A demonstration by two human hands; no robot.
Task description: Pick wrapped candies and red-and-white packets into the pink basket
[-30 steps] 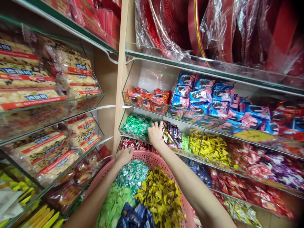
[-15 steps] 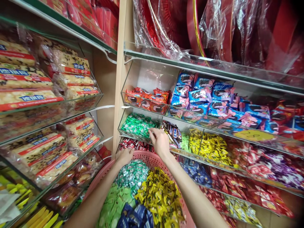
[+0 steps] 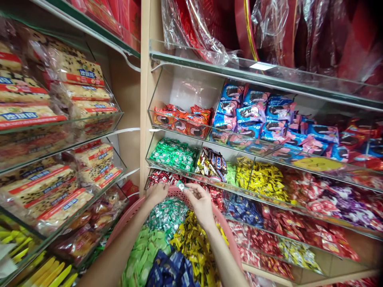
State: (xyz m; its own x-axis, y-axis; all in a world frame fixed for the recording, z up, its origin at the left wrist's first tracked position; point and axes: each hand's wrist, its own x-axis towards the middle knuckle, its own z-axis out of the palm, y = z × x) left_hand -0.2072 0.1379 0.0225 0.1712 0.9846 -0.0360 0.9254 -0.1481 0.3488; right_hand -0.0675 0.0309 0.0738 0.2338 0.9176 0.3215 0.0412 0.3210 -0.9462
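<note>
Shelf point(image 3: 209, 180) left behind, the right hand point(image 3: 201, 202) now pinches a green candy point(image 3: 180, 185)

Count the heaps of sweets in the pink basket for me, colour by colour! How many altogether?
Shiny green heap: 1
Light green heap: 1
Yellow heap: 1
Dark blue heap: 1
Total: 4 heaps in the pink basket. The single sweets overlap too much to count.
</note>
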